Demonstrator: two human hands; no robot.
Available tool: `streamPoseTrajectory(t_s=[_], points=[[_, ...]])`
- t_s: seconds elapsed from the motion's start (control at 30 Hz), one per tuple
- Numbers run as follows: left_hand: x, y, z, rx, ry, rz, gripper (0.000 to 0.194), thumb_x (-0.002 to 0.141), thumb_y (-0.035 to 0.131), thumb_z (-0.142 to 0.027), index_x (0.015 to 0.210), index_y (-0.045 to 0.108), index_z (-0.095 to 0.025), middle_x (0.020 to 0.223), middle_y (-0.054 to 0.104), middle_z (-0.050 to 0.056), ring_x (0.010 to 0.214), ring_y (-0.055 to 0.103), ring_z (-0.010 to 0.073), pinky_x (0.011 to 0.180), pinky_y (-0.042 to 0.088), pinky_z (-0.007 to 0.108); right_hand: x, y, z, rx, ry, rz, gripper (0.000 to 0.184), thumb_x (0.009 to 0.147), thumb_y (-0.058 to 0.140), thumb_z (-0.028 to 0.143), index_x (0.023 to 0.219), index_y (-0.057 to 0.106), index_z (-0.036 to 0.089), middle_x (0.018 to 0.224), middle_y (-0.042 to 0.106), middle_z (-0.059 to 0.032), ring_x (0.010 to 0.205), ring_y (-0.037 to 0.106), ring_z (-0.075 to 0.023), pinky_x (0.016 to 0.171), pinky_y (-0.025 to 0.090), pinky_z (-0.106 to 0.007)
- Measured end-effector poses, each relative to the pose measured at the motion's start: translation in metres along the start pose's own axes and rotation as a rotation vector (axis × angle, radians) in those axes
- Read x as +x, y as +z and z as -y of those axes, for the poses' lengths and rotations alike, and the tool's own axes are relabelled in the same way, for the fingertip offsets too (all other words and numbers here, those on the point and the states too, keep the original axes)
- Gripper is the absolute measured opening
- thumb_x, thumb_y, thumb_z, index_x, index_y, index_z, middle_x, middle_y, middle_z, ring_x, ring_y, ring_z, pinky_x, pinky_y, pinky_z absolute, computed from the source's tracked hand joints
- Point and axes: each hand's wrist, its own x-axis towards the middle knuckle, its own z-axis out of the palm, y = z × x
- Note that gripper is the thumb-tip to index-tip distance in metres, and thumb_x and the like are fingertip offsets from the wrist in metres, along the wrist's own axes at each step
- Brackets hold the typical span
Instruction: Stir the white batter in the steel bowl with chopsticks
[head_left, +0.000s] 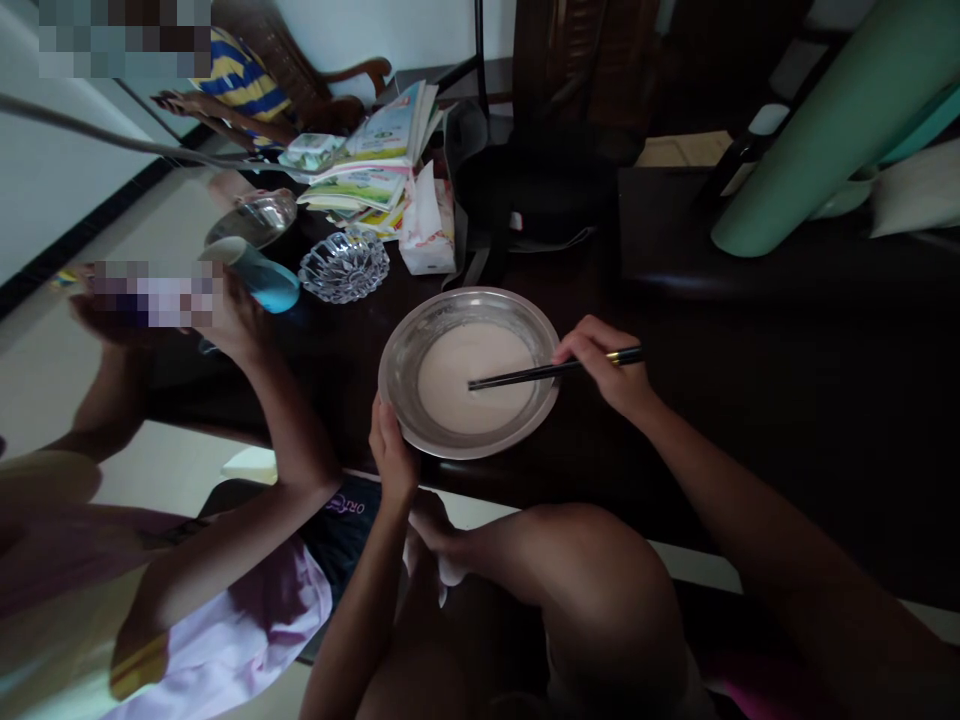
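A wide metal bowl point(405, 360) stands on the dark table, holding a pale, milky liquid point(487, 350). At its near left side, my left hand point(394, 455) grips the rim, with the thumb along the outer wall. My right hand point(606, 372) is closed round a pair of black chopsticks point(521, 376) at the bowl's right edge. They slant across the rim, and their tips meet the liquid near its middle. The underside of the bowl and some of my left fingers are hidden.
Left of the bowl are a glass dish point(345, 268), a blue cup point(266, 280), a tissue pack point(429, 230) and stacked books point(375, 165). A co-worker's arm point(277, 410) reaches in close by. A green cylinder point(802, 150) lies back right, near a black bag point(532, 190).
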Motion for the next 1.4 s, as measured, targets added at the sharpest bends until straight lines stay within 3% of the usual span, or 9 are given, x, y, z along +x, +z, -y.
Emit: streamPoseTrajectory(t_s=[0.23, 0.4, 0.57, 0.7, 0.87, 1.0, 1.17, 1.33, 1.4], points=[[0.0000, 0.0008, -0.0018, 0.000, 0.003, -0.004, 0.055, 0.096, 0.041, -0.059, 0.123, 0.068, -0.018, 0.125, 0.067, 0.009, 0.126, 0.056, 0.0255, 0.111, 0.039, 0.037, 0.0008, -0.0011, -0.0011, 0.048, 0.025, -0.153, 0.038, 0.098, 0.052, 0.046, 0.070, 0.067, 0.024, 0.063, 0.065, 0.0006, 0.061, 0.060, -0.0152, 0.062, 0.048, -0.033], [0.0006, 0.0003, -0.0011, -0.001, -0.006, -0.004, 0.056, 0.095, 0.041, -0.060, 0.121, 0.068, -0.018, 0.127, 0.066, 0.010, 0.128, 0.054, 0.0263, 0.111, 0.038, 0.037, 0.0002, 0.0009, -0.0008, -0.043, -0.030, 0.053, 0.033, 0.095, 0.057, 0.047, 0.075, 0.072, 0.025, 0.075, 0.072, -0.0009, 0.073, 0.065, -0.0174, 0.071, 0.051, -0.036], [0.0006, 0.0004, 0.0003, -0.022, -0.007, 0.003, 0.055, 0.096, 0.042, -0.058, 0.125, 0.067, -0.019, 0.128, 0.066, 0.009, 0.128, 0.054, 0.0258, 0.112, 0.037, 0.037, -0.0011, 0.0005, -0.0003, 0.052, 0.056, -0.172, 0.041, 0.097, 0.051, 0.051, 0.074, 0.070, 0.024, 0.063, 0.067, 0.0000, 0.060, 0.064, -0.0160, 0.062, 0.050, -0.033], [0.0003, 0.0004, 0.0003, -0.014, -0.008, -0.006, 0.055, 0.096, 0.041, -0.059, 0.124, 0.067, -0.020, 0.127, 0.067, 0.008, 0.127, 0.055, 0.0258, 0.112, 0.038, 0.038, -0.0015, 0.0006, -0.0006, -0.006, -0.011, 0.031, 0.035, 0.095, 0.055, 0.049, 0.077, 0.073, 0.025, 0.073, 0.073, -0.0009, 0.071, 0.067, -0.0180, 0.071, 0.052, -0.036], [0.0002, 0.0002, -0.0004, -0.005, 0.004, 0.000, 0.056, 0.096, 0.041, -0.059, 0.124, 0.067, -0.019, 0.127, 0.066, 0.009, 0.128, 0.054, 0.0262, 0.113, 0.037, 0.038, -0.0024, -0.0013, -0.0029, 0.047, -0.001, -0.178, 0.037, 0.100, 0.048, 0.045, 0.080, 0.073, 0.026, 0.062, 0.067, 0.0007, 0.061, 0.063, -0.0166, 0.066, 0.049, -0.035], [0.0004, -0.0002, -0.0002, 0.004, -0.002, -0.005, 0.056, 0.095, 0.042, -0.060, 0.123, 0.067, -0.019, 0.127, 0.067, 0.009, 0.127, 0.055, 0.0261, 0.112, 0.038, 0.037, -0.0025, 0.0001, -0.0017, -0.010, -0.060, 0.019, 0.028, 0.097, 0.056, 0.041, 0.083, 0.075, 0.025, 0.073, 0.074, -0.0010, 0.071, 0.066, -0.0176, 0.070, 0.050, -0.035], [-0.0003, -0.0006, 0.0023, -0.015, 0.006, -0.001, 0.058, 0.096, 0.041, -0.060, 0.128, 0.065, -0.019, 0.132, 0.065, 0.010, 0.129, 0.054, 0.0265, 0.113, 0.038, 0.038, -0.0010, -0.0014, -0.0016, 0.032, -0.004, -0.166, 0.034, 0.099, 0.052, 0.041, 0.078, 0.071, 0.024, 0.065, 0.069, 0.0014, 0.062, 0.064, -0.0145, 0.064, 0.049, -0.032], [0.0004, -0.0006, 0.0017, -0.005, 0.021, 0.005, 0.059, 0.095, 0.041, -0.063, 0.123, 0.067, -0.017, 0.126, 0.067, 0.010, 0.126, 0.056, 0.0262, 0.110, 0.040, 0.037, -0.0007, -0.0003, -0.0027, -0.035, -0.053, 0.047, 0.031, 0.096, 0.056, 0.043, 0.078, 0.073, 0.024, 0.074, 0.073, -0.0002, 0.071, 0.065, -0.0166, 0.071, 0.051, -0.034], [0.0008, -0.0003, 0.0009, -0.009, 0.030, 0.003, 0.059, 0.095, 0.041, -0.063, 0.123, 0.067, -0.018, 0.124, 0.068, 0.009, 0.125, 0.056, 0.0259, 0.109, 0.041, 0.036, -0.0004, -0.0005, -0.0030, -0.046, -0.049, -0.019, 0.034, 0.096, 0.055, 0.044, 0.075, 0.072, 0.024, 0.072, 0.072, -0.0004, 0.070, 0.065, -0.0165, 0.071, 0.051, -0.034]])
